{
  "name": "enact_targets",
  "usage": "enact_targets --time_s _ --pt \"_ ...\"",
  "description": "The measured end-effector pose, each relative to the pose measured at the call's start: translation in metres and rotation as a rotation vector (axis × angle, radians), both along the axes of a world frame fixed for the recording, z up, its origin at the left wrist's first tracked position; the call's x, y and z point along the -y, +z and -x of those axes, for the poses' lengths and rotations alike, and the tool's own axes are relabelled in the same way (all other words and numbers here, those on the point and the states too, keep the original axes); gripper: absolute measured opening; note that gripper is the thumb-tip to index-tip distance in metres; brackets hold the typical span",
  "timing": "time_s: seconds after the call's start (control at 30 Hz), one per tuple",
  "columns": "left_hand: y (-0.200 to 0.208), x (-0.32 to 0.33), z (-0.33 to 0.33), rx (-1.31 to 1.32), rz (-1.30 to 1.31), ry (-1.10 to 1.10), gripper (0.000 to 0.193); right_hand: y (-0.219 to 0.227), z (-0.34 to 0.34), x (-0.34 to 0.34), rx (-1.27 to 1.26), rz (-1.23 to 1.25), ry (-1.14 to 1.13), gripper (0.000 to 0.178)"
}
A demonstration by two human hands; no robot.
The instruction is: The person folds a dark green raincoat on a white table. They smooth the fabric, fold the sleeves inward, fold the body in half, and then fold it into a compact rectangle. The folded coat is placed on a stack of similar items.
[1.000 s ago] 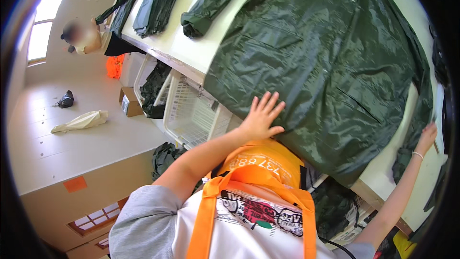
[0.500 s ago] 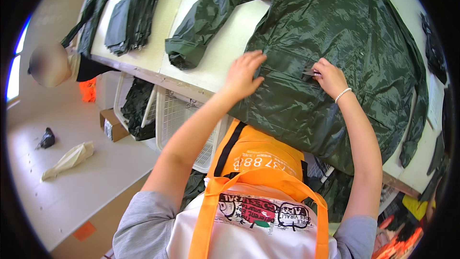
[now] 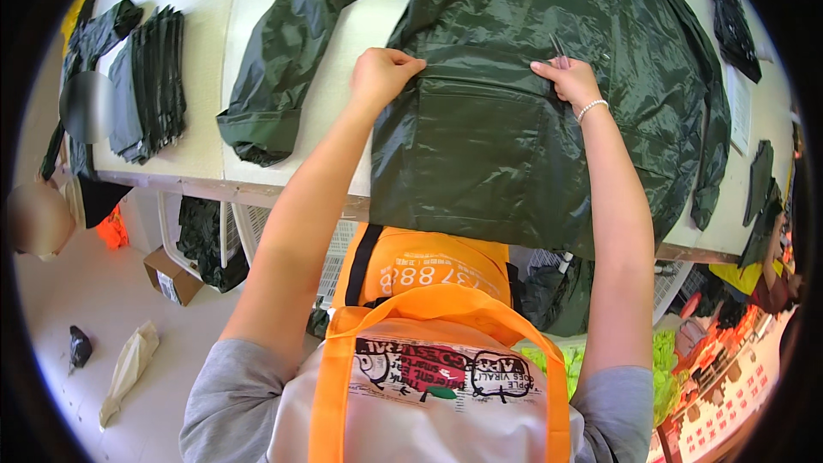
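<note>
A dark green shiny raincoat [image 3: 480,171] lies spread on the white table, one sleeve stretched to the left. Across its lower part runs a pocket flap [image 3: 480,67]. At the flap's left end my left hand [image 3: 384,77] pinches the fabric between thumb and fingers. My right hand [image 3: 569,81] is closed around small metal thread snips [image 3: 560,51], blades pointing away from me. Its thumb and fingertip also rest at the flap's right end; whether they grip the cloth I cannot tell.
Folded dark green pieces [image 3: 150,86] lie stacked on the table's left. White baskets of green garments [image 3: 201,236] stand underneath. A person [image 3: 47,214] is at the far left. A cardboard box [image 3: 171,274] sits on the floor. More dark garments [image 3: 733,21] lie at the right.
My left hand has gone from spread fingers to a pinch on the fabric. The snips now point away from me, and the flap area lies smoother. The view has shifted.
</note>
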State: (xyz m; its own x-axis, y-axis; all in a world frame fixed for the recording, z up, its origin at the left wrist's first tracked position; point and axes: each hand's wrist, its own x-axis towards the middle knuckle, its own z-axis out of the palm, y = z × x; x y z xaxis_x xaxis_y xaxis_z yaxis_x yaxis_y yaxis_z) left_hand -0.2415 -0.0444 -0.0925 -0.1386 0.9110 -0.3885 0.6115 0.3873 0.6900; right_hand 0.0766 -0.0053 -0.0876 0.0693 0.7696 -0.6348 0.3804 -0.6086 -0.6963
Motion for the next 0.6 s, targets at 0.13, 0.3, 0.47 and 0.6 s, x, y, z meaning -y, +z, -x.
enact_targets --time_s 0.13,0.3,0.47,0.6 --pt "0.003 0.0 0.001 -0.033 0.056 0.002 0.027 0.009 0.0 -0.007 -0.111 0.135 -0.021 0.028" --pt "0.015 0.003 -0.006 -0.068 0.042 0.021 0.027 0.011 0.001 -0.007 -0.098 0.14 -0.03 0.028" --pt "0.012 0.009 -0.015 -0.087 -0.19 0.003 0.024 0.009 -0.002 -0.006 -0.088 0.122 -0.035 0.027" --pt "0.031 0.025 -0.067 -0.198 -0.581 -0.14 0.028 0.007 0.001 -0.006 -0.058 0.092 -0.057 0.027"
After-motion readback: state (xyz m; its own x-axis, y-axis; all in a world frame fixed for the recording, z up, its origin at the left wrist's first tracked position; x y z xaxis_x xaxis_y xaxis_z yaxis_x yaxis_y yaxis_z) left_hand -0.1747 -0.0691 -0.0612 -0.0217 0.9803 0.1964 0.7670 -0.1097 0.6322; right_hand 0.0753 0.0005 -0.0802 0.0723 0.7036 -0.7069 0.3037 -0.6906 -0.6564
